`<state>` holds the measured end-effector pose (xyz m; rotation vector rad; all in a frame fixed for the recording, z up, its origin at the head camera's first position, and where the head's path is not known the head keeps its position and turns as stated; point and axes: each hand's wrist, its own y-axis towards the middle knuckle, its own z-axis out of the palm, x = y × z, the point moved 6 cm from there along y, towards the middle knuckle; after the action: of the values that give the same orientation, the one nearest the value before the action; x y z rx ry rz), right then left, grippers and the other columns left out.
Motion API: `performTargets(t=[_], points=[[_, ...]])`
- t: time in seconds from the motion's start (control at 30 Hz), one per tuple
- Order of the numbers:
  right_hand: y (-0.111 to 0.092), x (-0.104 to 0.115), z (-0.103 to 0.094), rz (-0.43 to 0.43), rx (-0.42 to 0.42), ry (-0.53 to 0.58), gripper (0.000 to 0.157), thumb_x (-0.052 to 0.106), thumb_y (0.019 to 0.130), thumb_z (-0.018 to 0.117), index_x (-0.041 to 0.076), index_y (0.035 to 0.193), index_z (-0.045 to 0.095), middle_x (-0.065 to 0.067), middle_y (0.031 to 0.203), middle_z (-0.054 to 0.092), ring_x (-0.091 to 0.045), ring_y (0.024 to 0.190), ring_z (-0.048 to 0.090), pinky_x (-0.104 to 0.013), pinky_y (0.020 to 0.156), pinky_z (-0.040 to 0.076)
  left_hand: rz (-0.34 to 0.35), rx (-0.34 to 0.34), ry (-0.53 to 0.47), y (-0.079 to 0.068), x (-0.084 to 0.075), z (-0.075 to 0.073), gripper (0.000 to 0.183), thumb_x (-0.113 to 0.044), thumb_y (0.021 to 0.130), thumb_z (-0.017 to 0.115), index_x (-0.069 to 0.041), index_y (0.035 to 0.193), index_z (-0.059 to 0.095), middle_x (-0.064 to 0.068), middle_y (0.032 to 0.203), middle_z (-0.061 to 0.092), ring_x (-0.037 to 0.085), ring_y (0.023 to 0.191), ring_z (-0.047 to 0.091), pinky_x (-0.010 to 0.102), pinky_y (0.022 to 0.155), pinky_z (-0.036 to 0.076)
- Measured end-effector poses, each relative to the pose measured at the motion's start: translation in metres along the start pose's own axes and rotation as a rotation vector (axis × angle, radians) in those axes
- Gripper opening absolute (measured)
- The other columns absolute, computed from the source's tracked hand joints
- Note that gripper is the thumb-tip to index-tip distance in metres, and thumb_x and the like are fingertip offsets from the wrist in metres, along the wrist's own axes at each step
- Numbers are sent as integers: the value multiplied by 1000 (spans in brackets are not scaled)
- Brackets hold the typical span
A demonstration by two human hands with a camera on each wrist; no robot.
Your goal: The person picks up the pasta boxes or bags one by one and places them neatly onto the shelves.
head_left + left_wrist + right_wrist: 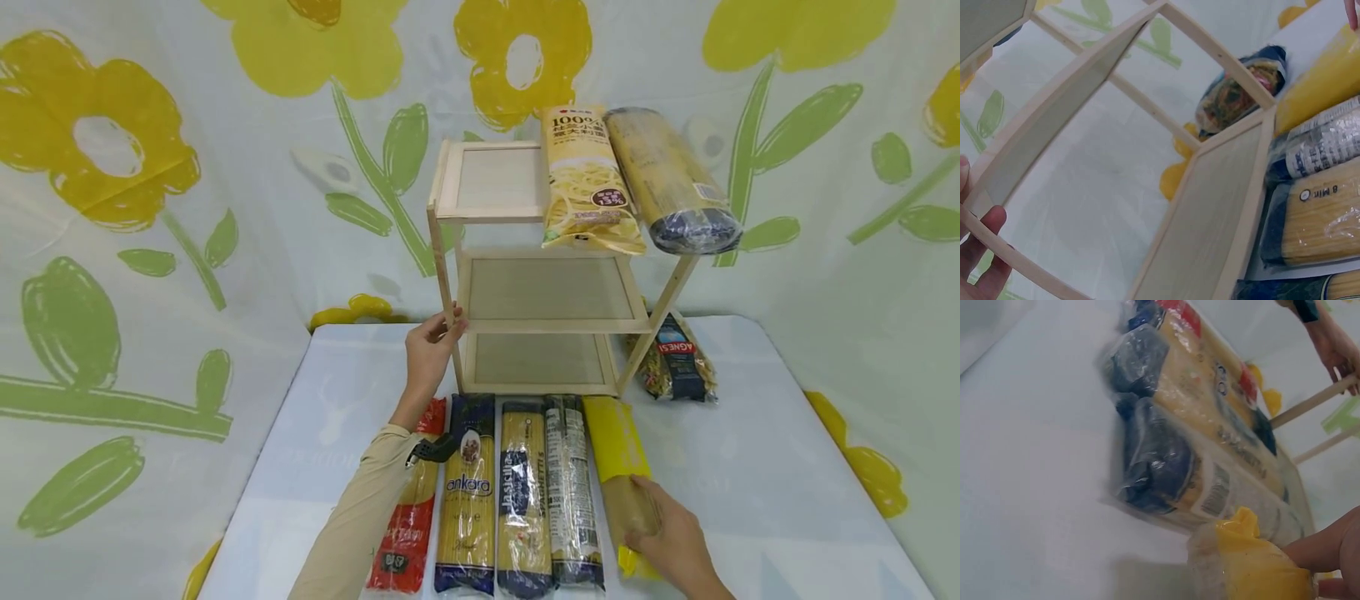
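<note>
- We look down at a table [750, 483] with a three-tier wooden shelf [555, 326] at its far side and pasta packs lying in a row before it.
- The yellow pack [618, 437] is at the right end of this row, flat on the table.
- Its long axis runs away from the person, tilted slightly leftward at the far end, which lies just before the shelf's front right foot; whether they touch, we cannot tell.
- The right hand [675, 533] is the nearer one: it grips the yellow pack by the near half, from the right side, so most of the pack's length stretches forward from the fingers to the shelf.
- The left hand [431, 346] is well apart from that pack, up and to the left, its thumb and fingers pinching the shelf's left front post [442, 267].
- Just left of the yellow pack we see a pack with a white printed label [572, 492], nearly parallel to it.
- Above, two packs lie side by side on the top tier's right part.
</note>
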<state>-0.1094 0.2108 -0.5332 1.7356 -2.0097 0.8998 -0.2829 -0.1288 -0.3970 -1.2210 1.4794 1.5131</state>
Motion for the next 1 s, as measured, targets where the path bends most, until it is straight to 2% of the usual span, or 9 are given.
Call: performTargets(t=[0.2, 0.43, 0.63, 0.8, 1.0], points=[[-10, 16, -23, -71, -54, -15, 83, 11, 61, 87, 6, 135, 51, -31, 128, 51, -51, 108, 52, -58, 80, 47, 2, 5, 9, 0, 0, -1, 29, -12, 89, 67, 5, 112, 67, 14, 119, 64, 29, 97, 65, 38, 86, 51], [-27, 47, -55, -217, -162, 14, 80, 7, 62, 87, 10, 135, 53, -27, 127, 54, -48, 107, 54, -55, 77, 50, 2, 18, -1, 1, 0, 0, 31, -12, 89, 67, 5, 115, 66, 15, 123, 62, 28, 99, 64, 38, 87, 51], [-38, 77, -81, -310, -228, -16, 82, 4, 61, 87, 15, 135, 54, -22, 116, 61, -32, 89, 61, -37, 63, 50, -8, 20, -2, 0, 0, 1, 31, -13, 89, 67, 5, 114, 66, 14, 124, 61, 28, 99, 64, 38, 87, 50], [-45, 99, -97, -370, -242, -22, 85, 1, 59, 87, 19, 136, 54, -10, 103, 64, -20, 80, 56, -25, 56, 49, -5, 17, 3, 0, 0, 0, 31, -13, 89, 67, 4, 114, 67, 13, 122, 63, 26, 98, 64, 33, 84, 52], [-55, 125, -110, -464, -234, 11, 89, -5, 59, 86, 23, 137, 53, -5, 104, 64, -20, 81, 57, -25, 58, 51, 10, 17, 16, 0, -1, 0, 30, -13, 90, 66, 3, 115, 67, 12, 120, 64, 26, 96, 65, 32, 79, 51]])
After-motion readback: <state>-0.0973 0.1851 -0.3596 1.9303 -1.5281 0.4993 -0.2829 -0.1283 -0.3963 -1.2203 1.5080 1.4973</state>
